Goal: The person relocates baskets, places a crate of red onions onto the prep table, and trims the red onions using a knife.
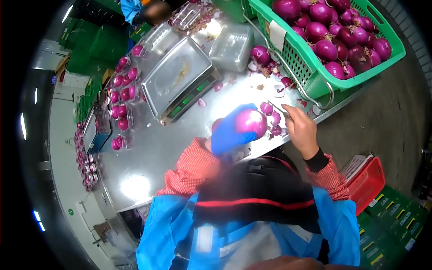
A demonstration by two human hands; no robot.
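A red onion [252, 123] rests in my left hand [225, 137], which wears a blue glove with its fingers wrapped round it. To its right, my bare right hand [301, 130] is raised near the table edge, fingers bent and close together. A thin dark line shows by its fingertips; I cannot make out what it is. Between the hands, small onion pieces and purple skins [275, 119] lie on the metal table [148, 166]. Another round purple shape is partly hidden behind the glove.
A green crate [306, 67] full of red onions stands at the right behind a metal rail. A scale [180, 76] and stacked clear trays [231, 47] are ahead. Packed onion trays [121, 112] line the left. Another person's sleeve [130, 10] shows across the table. A red basket [366, 184] is lower right.
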